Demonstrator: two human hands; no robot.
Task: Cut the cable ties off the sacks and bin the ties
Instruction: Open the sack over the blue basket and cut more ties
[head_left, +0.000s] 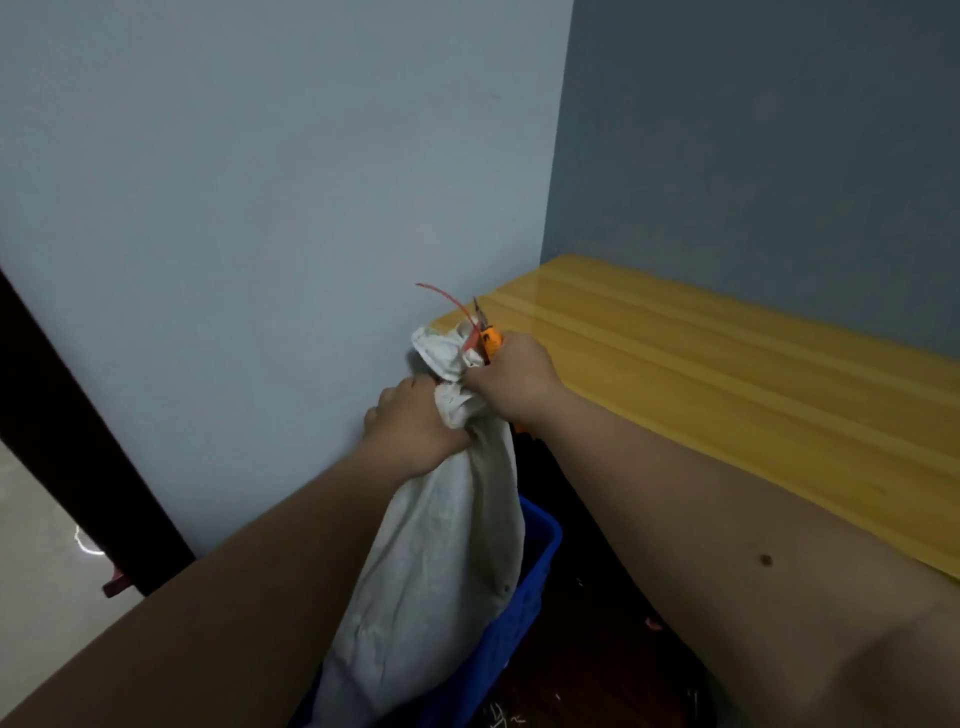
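Note:
A pale cloth sack (436, 561) stands upright in a blue plastic crate (524, 587), its gathered neck raised in front of the wall. My left hand (415, 431) grips the sack just below the neck. A red cable tie (457, 306) sticks up from the bunched top. My right hand (514, 379) holds orange-handled cutters (488, 332) right at the neck, their dark tips pointing up beside the tie. Whether the blades are around the tie is hidden by the cloth.
A yellow wooden bench top (727, 379) runs along the right wall. A pale blue wall stands directly behind the sack. A dark door frame (78, 436) is at the left. The dark floor (597, 649) beside the crate has small scraps on it.

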